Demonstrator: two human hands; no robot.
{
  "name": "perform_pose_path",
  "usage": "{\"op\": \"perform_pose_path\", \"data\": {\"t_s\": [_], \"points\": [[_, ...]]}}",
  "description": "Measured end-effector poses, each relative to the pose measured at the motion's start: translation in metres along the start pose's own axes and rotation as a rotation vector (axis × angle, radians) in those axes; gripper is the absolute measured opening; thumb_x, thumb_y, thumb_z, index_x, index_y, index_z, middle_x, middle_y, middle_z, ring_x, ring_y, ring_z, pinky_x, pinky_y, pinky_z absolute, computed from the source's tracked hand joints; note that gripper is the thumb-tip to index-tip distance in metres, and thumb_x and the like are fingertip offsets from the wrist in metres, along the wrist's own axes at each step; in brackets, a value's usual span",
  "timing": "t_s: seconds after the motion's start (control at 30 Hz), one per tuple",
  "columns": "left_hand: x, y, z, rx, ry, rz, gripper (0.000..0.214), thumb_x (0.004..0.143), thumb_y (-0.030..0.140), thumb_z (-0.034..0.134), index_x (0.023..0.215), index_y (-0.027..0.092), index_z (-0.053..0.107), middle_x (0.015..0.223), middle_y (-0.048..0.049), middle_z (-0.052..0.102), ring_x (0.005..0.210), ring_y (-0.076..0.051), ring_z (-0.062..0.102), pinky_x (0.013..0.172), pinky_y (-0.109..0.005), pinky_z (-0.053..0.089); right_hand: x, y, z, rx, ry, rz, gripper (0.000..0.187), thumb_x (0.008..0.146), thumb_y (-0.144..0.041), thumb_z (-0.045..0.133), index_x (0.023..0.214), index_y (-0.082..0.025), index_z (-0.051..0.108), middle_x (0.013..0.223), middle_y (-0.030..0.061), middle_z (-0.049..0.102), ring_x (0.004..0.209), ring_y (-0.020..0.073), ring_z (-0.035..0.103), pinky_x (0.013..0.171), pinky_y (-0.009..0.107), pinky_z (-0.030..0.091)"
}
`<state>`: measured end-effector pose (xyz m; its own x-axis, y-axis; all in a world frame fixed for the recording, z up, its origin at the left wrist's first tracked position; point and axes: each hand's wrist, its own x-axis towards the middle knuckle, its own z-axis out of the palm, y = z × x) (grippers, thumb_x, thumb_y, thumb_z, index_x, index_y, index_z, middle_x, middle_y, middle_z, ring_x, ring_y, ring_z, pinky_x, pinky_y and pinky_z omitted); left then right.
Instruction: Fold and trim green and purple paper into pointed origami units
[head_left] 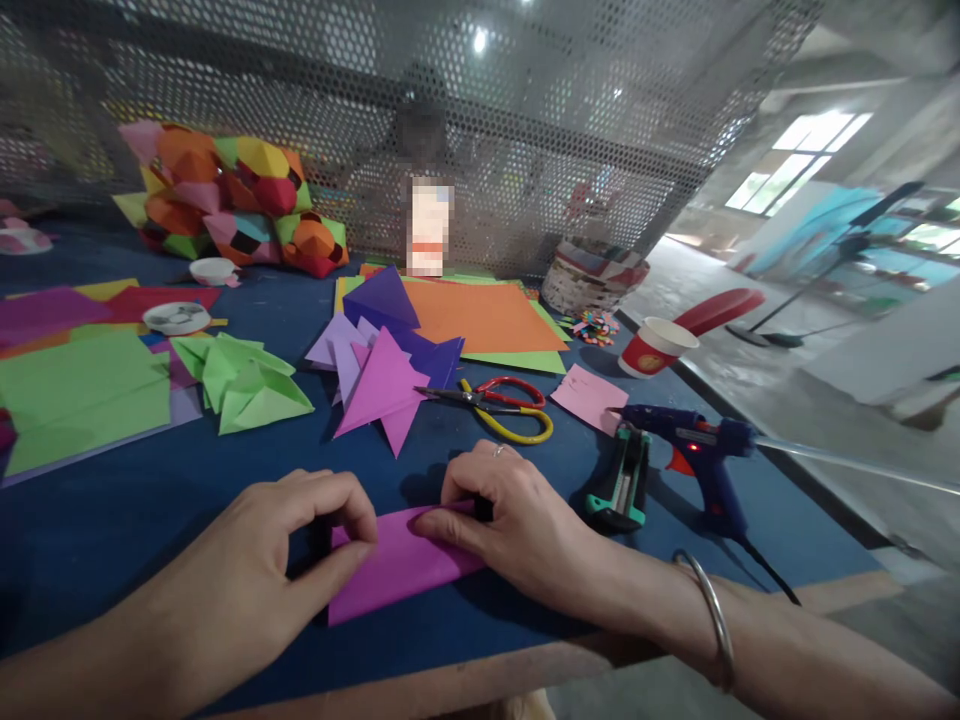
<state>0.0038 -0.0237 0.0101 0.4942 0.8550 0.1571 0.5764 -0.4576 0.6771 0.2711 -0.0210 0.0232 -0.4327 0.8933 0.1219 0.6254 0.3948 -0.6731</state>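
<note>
A folded magenta sheet of paper (409, 565) lies on the blue tabletop near its front edge. My left hand (300, 545) pinches the paper's upper left part between thumb and fingertips. On the right end, my right hand (506, 510) grips the paper, thumb on top and fingers curled at its far edge. Just beyond are folded pink and purple paper pieces (382, 385) and scissors (499, 402) with one red and one yellow handle. Folded light green pieces (240, 385) sit farther left.
To the right are a utility knife (621, 480), a glue gun (697, 440) with its cord, a pink paper square (589, 397) and a paper cup (656, 345). Coloured sheets (480, 315), a woven basket (592, 272) and finished paper shapes (225, 200) stand before a perforated metal screen.
</note>
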Motion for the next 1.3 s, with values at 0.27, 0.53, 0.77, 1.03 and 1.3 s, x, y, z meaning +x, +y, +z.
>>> {"op": "perform_pose_path", "data": {"t_s": [0.27,0.53,0.77,1.03,1.3], "points": [[-0.004,-0.011,0.007,0.228,0.016,0.241,0.022,0.114,0.027,0.056,0.098,0.029,0.072,0.089,0.0043,0.080,0.081,-0.020,0.075,0.073,-0.032,0.056,-0.001,0.000,0.003,-0.043,-0.025,-0.009,0.050,0.099,-0.022,0.096,0.073,-0.022,0.053,0.073,-0.0049,0.060,0.076,0.0154,0.050,0.076,0.031,0.035],[0.001,-0.008,0.002,0.380,0.095,0.470,0.031,0.117,0.018,0.052,0.099,0.028,0.074,0.095,0.0003,0.077,0.083,-0.021,0.072,0.076,-0.036,0.053,0.000,-0.002,0.003,-0.086,-0.052,0.027,0.047,0.101,-0.021,0.093,0.076,-0.023,0.053,0.076,-0.0034,0.061,0.079,0.0175,0.052,0.078,0.033,0.035],[-0.014,-0.008,0.009,0.362,0.104,0.717,0.050,0.099,0.000,0.044,0.135,0.024,0.070,0.124,-0.0002,0.087,0.112,-0.015,0.080,0.113,-0.022,0.058,-0.002,-0.004,0.002,-0.120,-0.057,0.029,0.046,0.101,-0.022,0.092,0.076,-0.022,0.054,0.078,-0.0031,0.061,0.078,0.0173,0.050,0.077,0.034,0.035],[-0.026,-0.009,0.021,0.390,0.133,0.739,0.037,0.118,0.022,0.047,0.146,0.022,0.072,0.135,0.0004,0.090,0.126,-0.015,0.083,0.128,-0.022,0.052,-0.004,0.000,0.003,-0.085,0.008,0.029,0.032,0.097,-0.025,0.097,0.091,-0.022,0.066,0.083,-0.0026,0.065,0.080,0.0182,0.057,0.078,0.034,0.041],[-0.023,-0.006,0.020,0.392,0.128,0.742,0.037,0.119,0.018,0.045,0.141,0.020,0.075,0.129,-0.0014,0.091,0.130,-0.014,0.082,0.129,-0.022,0.052,-0.005,0.004,0.004,-0.111,0.044,-0.045,0.028,0.098,-0.027,0.098,0.092,-0.021,0.071,0.093,0.0007,0.070,0.084,0.0188,0.062,0.081,0.034,0.048]]}}
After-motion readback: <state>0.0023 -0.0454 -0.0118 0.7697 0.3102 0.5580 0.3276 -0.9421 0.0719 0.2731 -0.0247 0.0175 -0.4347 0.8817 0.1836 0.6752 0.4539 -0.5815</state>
